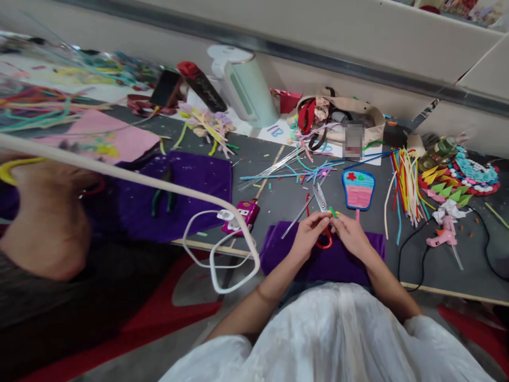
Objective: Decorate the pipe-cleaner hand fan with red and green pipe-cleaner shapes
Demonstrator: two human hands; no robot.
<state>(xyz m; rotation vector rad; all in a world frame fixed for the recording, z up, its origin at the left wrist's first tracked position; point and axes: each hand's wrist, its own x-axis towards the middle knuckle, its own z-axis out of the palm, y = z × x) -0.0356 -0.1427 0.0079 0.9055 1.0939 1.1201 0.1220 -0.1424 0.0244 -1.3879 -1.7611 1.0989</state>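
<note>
My left hand (pixel 312 232) and my right hand (pixel 350 234) meet fingertip to fingertip above a folded purple cloth (pixel 274 257). Both are closed in a pinch on a short green pipe cleaner (pixel 333 211), whose lower part the fingers hide. Beneath my hands lie scissors (pixel 320 197), blades spread and pointing away, with orange-red handles partly covered by my left hand. A red pipe cleaner piece (pixel 307 204) and a silvery strip (pixel 296 217) rest beside the blades. Just beyond my right hand lies a blue-edged, pink-and-blue pipe cleaner shape (pixel 358 190) with small flowers and a pink stem.
Coloured pipe cleaners (pixel 409 183) and a pink glue gun (pixel 444 232) with a black cord are on the right. A pink power strip (pixel 241 216) is left of the cloth. A white looped tube (pixel 214 204) crosses in front. A co-worker's arm (pixel 47 217) is at far left.
</note>
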